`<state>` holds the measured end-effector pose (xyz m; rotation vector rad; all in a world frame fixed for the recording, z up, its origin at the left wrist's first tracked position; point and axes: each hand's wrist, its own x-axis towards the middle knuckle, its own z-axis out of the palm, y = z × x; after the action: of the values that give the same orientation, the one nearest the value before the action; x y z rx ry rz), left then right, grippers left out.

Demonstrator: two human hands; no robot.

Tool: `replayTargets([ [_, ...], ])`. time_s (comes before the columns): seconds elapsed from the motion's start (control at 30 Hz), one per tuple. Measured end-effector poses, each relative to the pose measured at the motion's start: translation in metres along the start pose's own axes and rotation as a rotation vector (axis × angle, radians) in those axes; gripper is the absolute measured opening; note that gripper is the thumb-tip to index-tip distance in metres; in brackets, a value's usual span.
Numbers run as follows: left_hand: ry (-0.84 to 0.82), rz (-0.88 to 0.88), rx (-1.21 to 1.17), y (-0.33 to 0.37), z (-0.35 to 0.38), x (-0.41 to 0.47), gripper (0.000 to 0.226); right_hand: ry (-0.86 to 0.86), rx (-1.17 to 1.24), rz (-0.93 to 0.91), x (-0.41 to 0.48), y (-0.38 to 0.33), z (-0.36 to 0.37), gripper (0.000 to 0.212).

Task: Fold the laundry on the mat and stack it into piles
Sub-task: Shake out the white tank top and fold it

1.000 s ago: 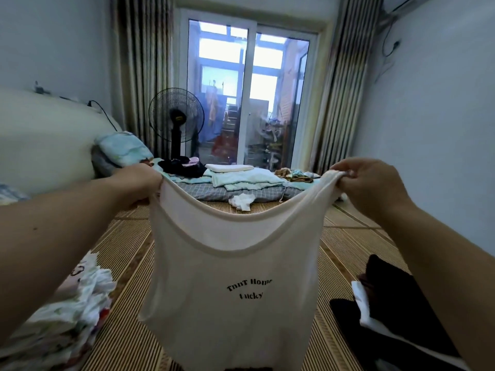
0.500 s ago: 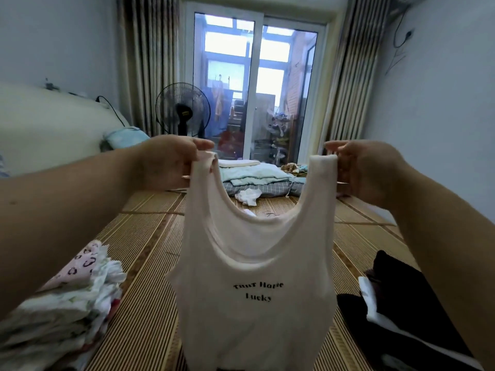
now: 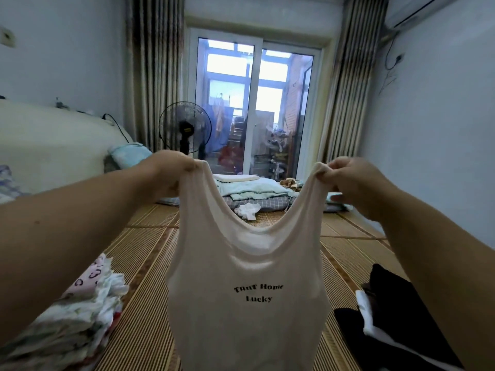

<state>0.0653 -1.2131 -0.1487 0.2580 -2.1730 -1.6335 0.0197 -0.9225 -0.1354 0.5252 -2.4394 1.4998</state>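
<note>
A person holds a cream sleeveless top [image 3: 246, 303] up in the air in front of them, one shoulder strap in each hand. The left hand [image 3: 171, 174] has its fingers [image 3: 190, 165] curled tight round the left strap, and the right hand [image 3: 351, 183] pinches the right strap the same way, so both hands grip the top and nothing else. The straps are pulled apart and the neckline sags in a deep curve between them. The body of the top hangs straight down, its front facing the camera, with dark lettering on the chest whose lower line reads "Lucky". Its hem runs out of view at the bottom, so I cannot tell whether it touches the woven mat [image 3: 150, 263] below. On the mat at lower left sits a stack of folded laundry [image 3: 80, 311], pale prints with a pink piece on top. At lower right lies a heap of black clothes [image 3: 388, 311] with a white piece [image 3: 375, 328] among them. Farther off, seen through the neckline, a small crumpled white cloth [image 3: 247, 210] lies on the mat in front of folded bedding [image 3: 251, 187]. Behind that stand a black fan [image 3: 184, 128] and a sliding glass door [image 3: 254, 103] with striped curtains [image 3: 152, 70] on both sides.
</note>
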Motion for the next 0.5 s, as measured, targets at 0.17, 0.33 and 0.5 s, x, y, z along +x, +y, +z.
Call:
replayTargets([
  [0.17, 0.061, -0.124, 0.093, -0.035, 0.004, 0.018, 0.025, 0.051, -0.059, 0.116, 0.010, 0.043, 0.006, 0.011],
  [0.33, 0.087, -0.204, 0.091, -0.044, 0.012, 0.048, 0.009, 0.037, 0.225, 0.285, 0.039, 0.060, 0.017, 0.008],
  [0.5, 0.094, -0.109, 0.136, -0.043, 0.033, 0.087, 0.018, 0.082, 0.030, 0.152, 0.092, 0.077, 0.033, 0.005],
])
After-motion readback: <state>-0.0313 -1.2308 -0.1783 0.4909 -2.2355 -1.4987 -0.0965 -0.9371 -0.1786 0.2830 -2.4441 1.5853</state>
